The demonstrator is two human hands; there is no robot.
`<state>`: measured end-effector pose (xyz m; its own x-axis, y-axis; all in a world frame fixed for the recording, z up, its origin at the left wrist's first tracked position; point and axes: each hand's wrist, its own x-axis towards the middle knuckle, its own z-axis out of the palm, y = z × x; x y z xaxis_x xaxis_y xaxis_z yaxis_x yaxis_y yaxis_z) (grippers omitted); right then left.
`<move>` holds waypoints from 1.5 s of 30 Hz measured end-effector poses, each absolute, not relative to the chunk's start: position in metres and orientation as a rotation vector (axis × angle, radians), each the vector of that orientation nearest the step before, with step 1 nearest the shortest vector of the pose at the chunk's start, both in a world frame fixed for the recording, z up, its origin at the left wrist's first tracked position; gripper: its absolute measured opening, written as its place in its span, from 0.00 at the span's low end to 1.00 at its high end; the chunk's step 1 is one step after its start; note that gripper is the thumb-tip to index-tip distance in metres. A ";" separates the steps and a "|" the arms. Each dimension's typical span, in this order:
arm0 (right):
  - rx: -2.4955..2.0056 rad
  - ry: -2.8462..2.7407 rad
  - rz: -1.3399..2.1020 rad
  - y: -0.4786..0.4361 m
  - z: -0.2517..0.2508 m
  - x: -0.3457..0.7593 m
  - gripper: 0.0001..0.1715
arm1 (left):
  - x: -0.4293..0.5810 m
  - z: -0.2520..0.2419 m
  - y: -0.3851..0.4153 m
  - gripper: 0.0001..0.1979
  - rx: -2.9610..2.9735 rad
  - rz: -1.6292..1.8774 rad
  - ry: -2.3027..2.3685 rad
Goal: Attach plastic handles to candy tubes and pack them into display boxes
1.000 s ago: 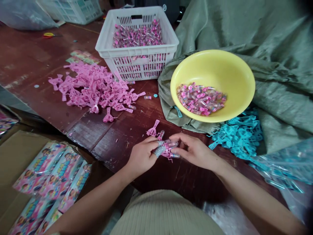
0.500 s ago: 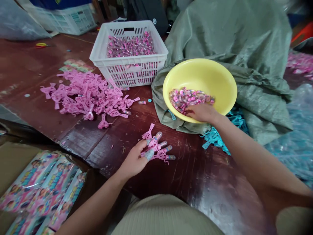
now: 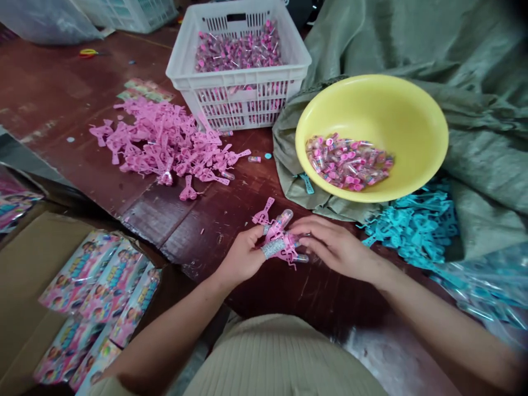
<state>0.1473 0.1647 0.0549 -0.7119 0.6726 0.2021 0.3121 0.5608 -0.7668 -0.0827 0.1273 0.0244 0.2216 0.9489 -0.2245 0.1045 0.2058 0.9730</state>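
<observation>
A person's bare hands are working at a dark wooden table point(image 3: 70, 93), just below and left of a yellow plastic basin point(image 3: 371, 104) holding loose capsules with pink caps point(image 3: 348, 165). The left hand point(image 3: 241, 256) is curled closed, gripping a small bundle of pink plastic fork-shaped pieces point(image 3: 264, 217) fitted with clear capsules point(image 3: 282, 218), while a glittery silver wrap point(image 3: 273, 248) is circling one finger. The right hand point(image 3: 336, 247) is half open, its curved fingertips point(image 3: 301, 226) touching the bundle's far side. A firm pinch close to each capsule is likely serving best, as the thin plastic looks easy to bend. Left of the basin, a white plastic crate point(image 3: 243, 74) and a heap of pink pieces point(image 3: 165, 143) are sitting; blue pieces point(image 3: 412, 225) are lying just below it.
</observation>
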 end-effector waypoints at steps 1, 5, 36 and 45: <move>-0.804 -2.278 1.011 0.161 0.050 0.146 0.18 | -0.081 0.026 0.128 0.16 1.222 0.843 1.183; -0.885 -2.153 1.028 0.152 0.039 0.147 0.16 | -0.075 0.027 0.123 0.11 1.346 0.868 1.224; -1.128 -2.523 1.004 0.188 0.048 0.158 0.17 | -0.073 -0.004 0.123 0.12 1.622 0.835 1.451; -1.761 -2.374 0.200 0.282 0.065 0.199 0.21 | -0.099 0.005 0.156 0.25 2.262 0.660 1.503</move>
<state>0.1986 0.2820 0.0648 -0.2832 0.9570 0.0627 0.9330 0.2900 -0.2131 -0.0993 0.1564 0.0046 0.3306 0.9248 0.1881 0.7646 -0.3793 0.5211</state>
